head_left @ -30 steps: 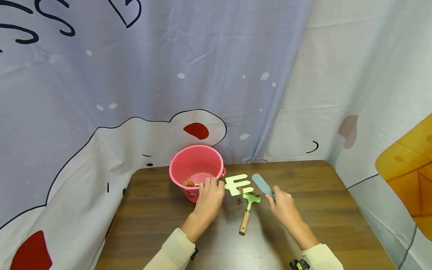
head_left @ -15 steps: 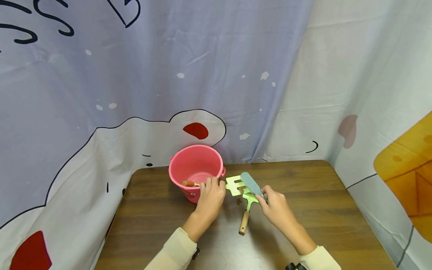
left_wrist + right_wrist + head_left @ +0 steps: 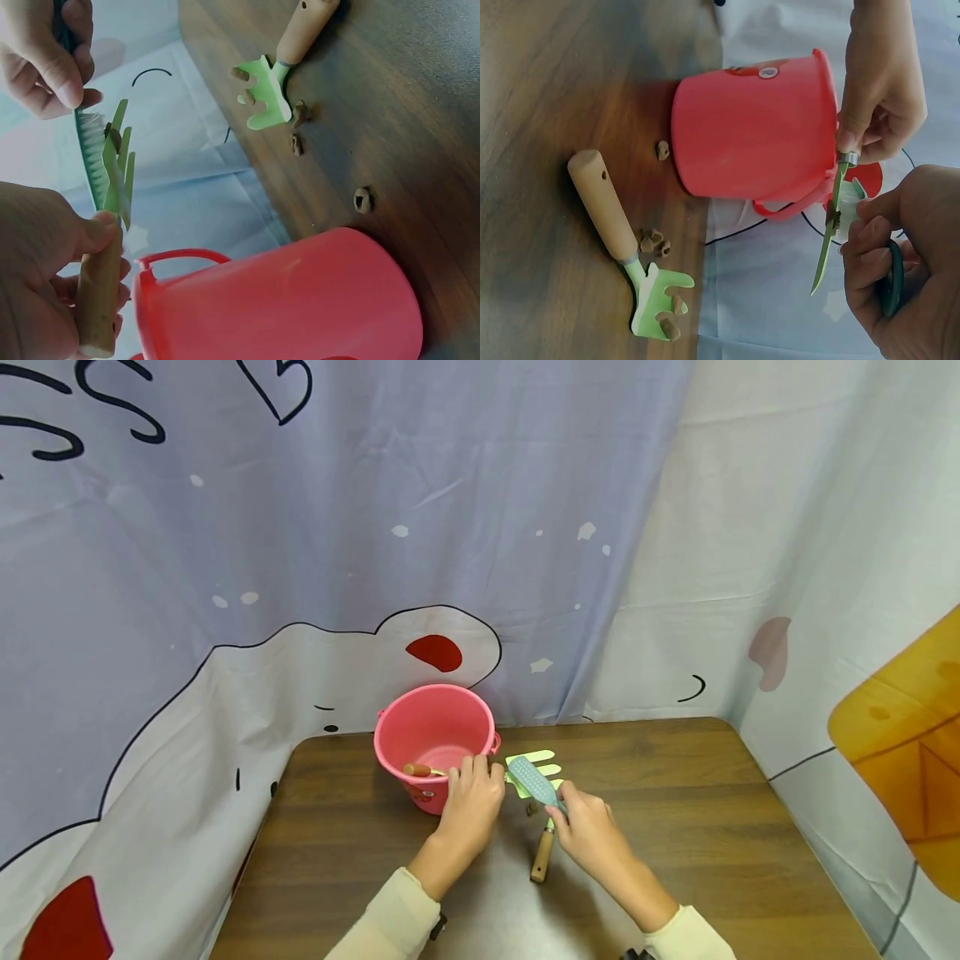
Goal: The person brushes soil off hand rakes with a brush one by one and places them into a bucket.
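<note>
My left hand (image 3: 472, 802) grips the wooden handle of a light-green garden fork (image 3: 112, 184), held beside the rim of the pink bucket (image 3: 393, 739). A brown clump (image 3: 113, 137) clings to its tines. My right hand (image 3: 588, 831) holds a teal brush (image 3: 531, 778), its white bristles facing the fork head; whether they touch it is hard to tell. The brush overlaps the tines in the head view. Below, a small green hand rake (image 3: 604, 206) with a wooden handle lies on the table, brown bits on its prongs.
Several brown crumbs lie loose on the wooden table (image 3: 337, 860), one (image 3: 662, 150) near the bucket's base. The bucket stands at the table's back edge, against a patterned curtain (image 3: 420, 485).
My right hand has moved the brush leftward, from right of the fork to over its tines, and now covers the small rake's head. My left hand and the fork have barely moved.
</note>
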Motion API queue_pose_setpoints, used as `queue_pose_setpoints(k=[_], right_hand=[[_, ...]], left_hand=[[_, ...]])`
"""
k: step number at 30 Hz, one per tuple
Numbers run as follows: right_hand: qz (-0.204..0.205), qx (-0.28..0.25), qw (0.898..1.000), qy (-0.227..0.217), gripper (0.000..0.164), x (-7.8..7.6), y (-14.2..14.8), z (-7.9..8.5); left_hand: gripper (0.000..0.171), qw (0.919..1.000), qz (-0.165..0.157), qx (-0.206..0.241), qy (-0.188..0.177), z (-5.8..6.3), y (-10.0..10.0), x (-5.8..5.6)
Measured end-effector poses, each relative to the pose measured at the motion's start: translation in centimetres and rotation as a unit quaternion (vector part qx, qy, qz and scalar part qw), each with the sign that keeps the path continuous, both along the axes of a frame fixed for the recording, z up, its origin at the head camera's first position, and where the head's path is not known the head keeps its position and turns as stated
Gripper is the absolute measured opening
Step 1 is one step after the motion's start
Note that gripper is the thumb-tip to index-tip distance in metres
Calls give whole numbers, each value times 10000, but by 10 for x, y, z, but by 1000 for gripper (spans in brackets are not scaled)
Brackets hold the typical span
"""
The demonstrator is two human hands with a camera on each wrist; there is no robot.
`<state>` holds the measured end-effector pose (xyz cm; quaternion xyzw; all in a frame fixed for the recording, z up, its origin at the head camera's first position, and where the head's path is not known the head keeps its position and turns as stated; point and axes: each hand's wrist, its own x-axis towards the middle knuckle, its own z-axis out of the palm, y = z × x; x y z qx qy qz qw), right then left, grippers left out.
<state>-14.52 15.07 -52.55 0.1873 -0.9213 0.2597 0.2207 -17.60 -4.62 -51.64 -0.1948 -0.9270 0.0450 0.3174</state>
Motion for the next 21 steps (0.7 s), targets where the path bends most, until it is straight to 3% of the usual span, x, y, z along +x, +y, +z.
queue_pose_setpoints(k=[12, 21], right_hand=[[-293, 171, 9994, 99, 25, -8, 11, -3], [-477, 27, 9987, -195, 23, -22, 30, -13]], left_hand=[[6, 9999, 2, 31, 120, -1, -4, 0], [4, 9999, -41, 104, 14, 0, -8, 1]])
